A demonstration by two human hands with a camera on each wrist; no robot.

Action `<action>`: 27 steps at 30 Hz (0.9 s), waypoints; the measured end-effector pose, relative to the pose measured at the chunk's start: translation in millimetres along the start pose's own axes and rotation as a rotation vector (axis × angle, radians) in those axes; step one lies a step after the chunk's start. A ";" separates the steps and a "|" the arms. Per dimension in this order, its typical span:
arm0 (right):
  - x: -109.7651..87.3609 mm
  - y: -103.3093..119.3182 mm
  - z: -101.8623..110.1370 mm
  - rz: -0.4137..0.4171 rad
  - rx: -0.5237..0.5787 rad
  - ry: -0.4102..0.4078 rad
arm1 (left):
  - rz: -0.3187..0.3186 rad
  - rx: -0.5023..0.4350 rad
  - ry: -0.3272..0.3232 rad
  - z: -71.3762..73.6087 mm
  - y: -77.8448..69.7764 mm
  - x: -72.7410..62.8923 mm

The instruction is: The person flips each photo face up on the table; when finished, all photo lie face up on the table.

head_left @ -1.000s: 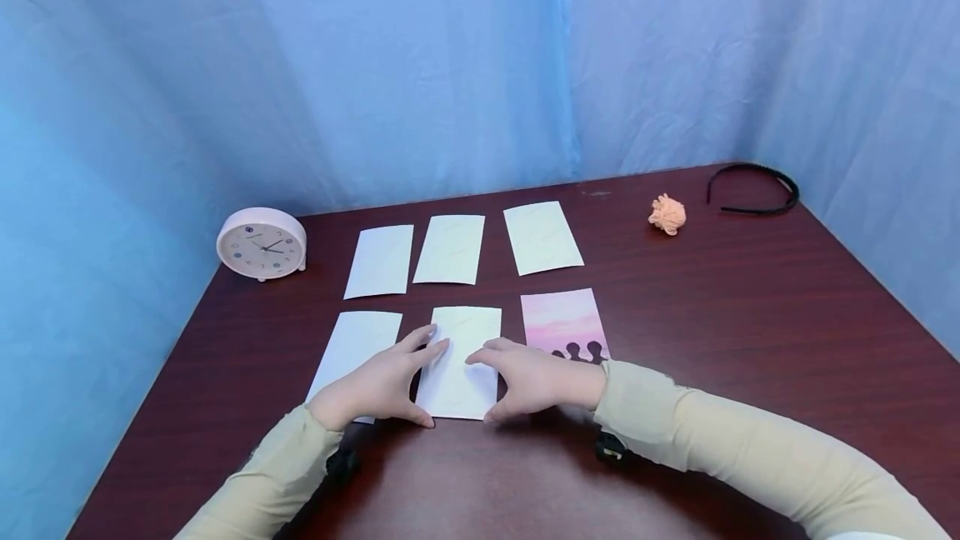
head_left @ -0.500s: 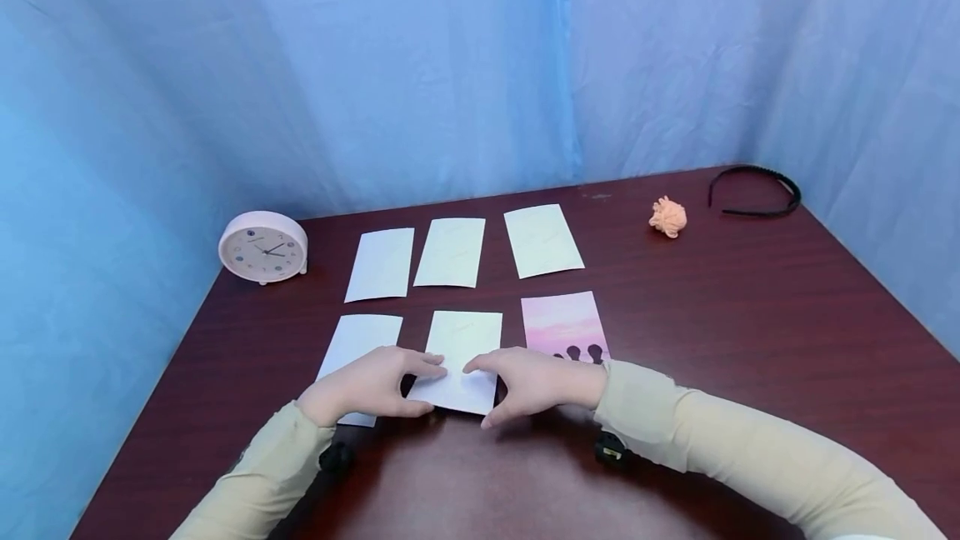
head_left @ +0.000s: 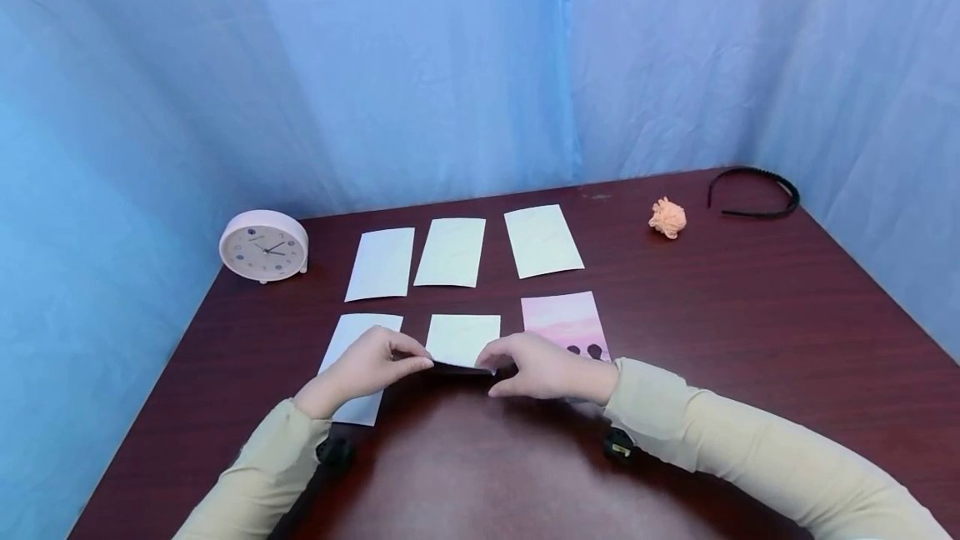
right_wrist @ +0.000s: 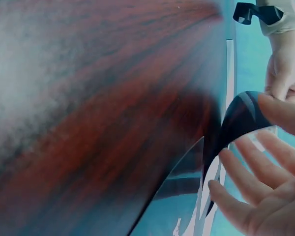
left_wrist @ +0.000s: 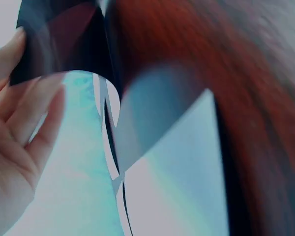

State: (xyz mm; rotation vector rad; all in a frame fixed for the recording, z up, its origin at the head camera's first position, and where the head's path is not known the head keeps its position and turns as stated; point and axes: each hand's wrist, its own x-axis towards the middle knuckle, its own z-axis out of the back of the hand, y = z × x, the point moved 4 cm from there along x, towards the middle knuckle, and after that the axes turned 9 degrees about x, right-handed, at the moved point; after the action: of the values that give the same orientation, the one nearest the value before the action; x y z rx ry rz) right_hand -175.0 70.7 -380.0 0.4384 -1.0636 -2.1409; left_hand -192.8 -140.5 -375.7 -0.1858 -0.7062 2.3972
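Observation:
In the head view, the front-middle white-backed picture card (head_left: 463,340) is bent up at its near edge. My left hand (head_left: 365,369) pinches that edge's left corner between thumb and fingers. Over the right corner, my right hand (head_left: 543,367) has its fingers on the card and its thumb apart below the edge. A dark, glossy underside shows on the curved card (right_wrist: 243,115) in the right wrist view. Left of it lies another white card (head_left: 360,407), partly under my left hand. A pink card (head_left: 562,315) with dark silhouettes lies face up, partly hidden by my right hand.
Behind are three white cards in a row: left (head_left: 380,263), middle (head_left: 450,252) and right (head_left: 543,241). A round clock (head_left: 264,246) stands at the table's left. An orange fluffy ball (head_left: 667,217) and black headband (head_left: 791,190) lie at the back right. Blue curtains (head_left: 450,65) surround the table.
The middle card's near edge has risen off the table and curled upward. My left hand has closed from spread fingers to a pinch; the right has moved slightly up.

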 end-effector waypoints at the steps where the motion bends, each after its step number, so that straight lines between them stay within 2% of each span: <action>1: 0.3 -0.1 1.5 0.004 0.009 -0.027 | 0.016 -0.029 -0.044 2.1 0.3 0.5; 4: 1.4 0.5 7.5 0.033 0.017 -0.124 | 0.066 -0.114 -0.175 9.2 0.3 2.2; 9: 1.9 3.5 17.2 0.079 0.047 -0.278 | 0.082 -0.238 -0.372 20.8 -2.8 4.7; 14: 2.0 7.9 26.3 0.108 0.121 -0.425 | 0.106 -0.330 -0.506 28.9 -6.9 7.9; 20: 1.0 9.8 37.8 0.081 0.131 -0.594 | 0.113 -0.438 -0.592 27.8 -10.6 16.3; 27: -1.0 3.4 43.2 -0.004 0.268 -0.660 | 0.184 -0.591 -0.581 12.0 -10.0 18.8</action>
State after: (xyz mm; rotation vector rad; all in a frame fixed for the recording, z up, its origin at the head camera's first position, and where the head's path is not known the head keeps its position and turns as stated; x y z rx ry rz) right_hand -197.2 94.2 -351.1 -0.1758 -1.7188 -2.2033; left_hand -206.0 -127.9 -359.5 0.2308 -1.7248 2.3517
